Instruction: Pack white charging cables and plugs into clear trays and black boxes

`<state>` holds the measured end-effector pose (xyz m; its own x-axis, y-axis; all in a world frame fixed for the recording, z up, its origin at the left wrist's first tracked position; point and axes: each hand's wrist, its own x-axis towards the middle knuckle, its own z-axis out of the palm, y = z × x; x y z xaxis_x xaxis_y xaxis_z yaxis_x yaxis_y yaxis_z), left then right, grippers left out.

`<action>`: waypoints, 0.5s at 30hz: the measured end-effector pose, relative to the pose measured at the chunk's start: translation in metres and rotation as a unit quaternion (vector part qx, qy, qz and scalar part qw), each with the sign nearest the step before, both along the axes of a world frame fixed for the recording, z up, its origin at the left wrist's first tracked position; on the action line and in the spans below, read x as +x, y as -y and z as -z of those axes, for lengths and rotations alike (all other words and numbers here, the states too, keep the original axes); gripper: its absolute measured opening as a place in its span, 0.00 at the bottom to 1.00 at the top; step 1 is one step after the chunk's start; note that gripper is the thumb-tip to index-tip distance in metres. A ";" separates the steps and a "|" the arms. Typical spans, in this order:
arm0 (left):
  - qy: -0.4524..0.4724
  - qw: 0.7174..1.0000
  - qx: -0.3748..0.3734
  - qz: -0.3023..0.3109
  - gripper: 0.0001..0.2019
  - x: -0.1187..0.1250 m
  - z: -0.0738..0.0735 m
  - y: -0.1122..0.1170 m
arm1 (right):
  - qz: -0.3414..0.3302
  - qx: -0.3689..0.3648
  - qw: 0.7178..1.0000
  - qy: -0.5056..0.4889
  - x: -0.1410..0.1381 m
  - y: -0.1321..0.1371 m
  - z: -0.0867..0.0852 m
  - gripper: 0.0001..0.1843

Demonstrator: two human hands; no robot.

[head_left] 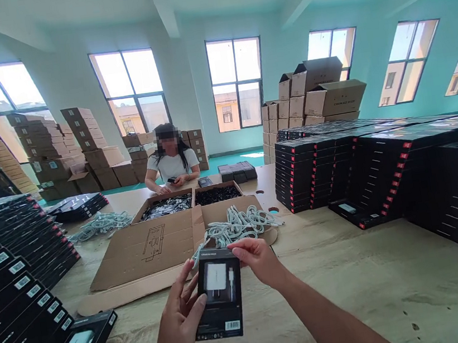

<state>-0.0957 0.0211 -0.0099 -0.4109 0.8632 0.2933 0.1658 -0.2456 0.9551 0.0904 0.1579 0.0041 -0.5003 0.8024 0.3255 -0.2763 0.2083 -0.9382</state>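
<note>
A slim black retail box point(218, 294) with a window showing a white charger and cable is held upright over the wooden table point(351, 268). My left hand point(181, 318) grips its left side, fingers curled around the edge. My right hand point(257, 258) pinches its top right corner. Just behind the box lies a pile of coiled white cables point(238, 223) on flattened cardboard point(155, 249).
An open carton point(192, 199) holds dark parts. Stacks of black boxes stand at left point(11, 279) and right point(380, 168). A person point(172, 159) sits across the table. Brown cartons point(315, 92) are piled by the windows.
</note>
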 end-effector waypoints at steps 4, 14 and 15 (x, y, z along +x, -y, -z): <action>0.060 0.998 -0.026 0.008 0.31 0.014 0.005 0.010 | 0.002 -0.075 0.997 -0.025 0.003 0.001 -0.013 0.23; 0.101 0.995 -0.028 0.006 0.29 0.027 0.006 0.024 | 0.008 -0.106 0.994 -0.034 0.008 0.012 -0.022 0.24; 0.100 0.994 -0.035 0.008 0.29 0.029 0.005 0.026 | 0.007 -0.113 0.993 -0.035 0.008 0.012 -0.020 0.24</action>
